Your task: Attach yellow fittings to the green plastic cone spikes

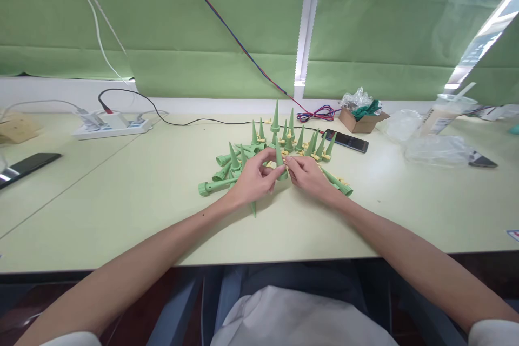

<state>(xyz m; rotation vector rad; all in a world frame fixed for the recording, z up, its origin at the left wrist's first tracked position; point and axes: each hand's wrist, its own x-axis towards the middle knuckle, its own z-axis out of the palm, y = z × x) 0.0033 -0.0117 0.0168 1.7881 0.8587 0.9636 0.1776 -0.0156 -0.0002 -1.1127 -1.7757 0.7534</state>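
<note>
- Where both hands meet above the pale green tabletop [121, 194], the left hand [253, 178] and right hand [310, 173] pinch one green plastic cone-shaped spike [279, 159] between closed fingertips.
- Just beyond the hands: a cluster of matching green spikes [284, 135], some upright, some lying.
- Beyond the right hand: a black smartphone [346, 140].

A white power strip [110, 127] is lying on the bench [121, 200] at the left, two dark phones [28, 165] [346, 140] are resting flat, and a small cardboard box [363, 119] is sitting near crumpled plastic bags [433, 146].
</note>
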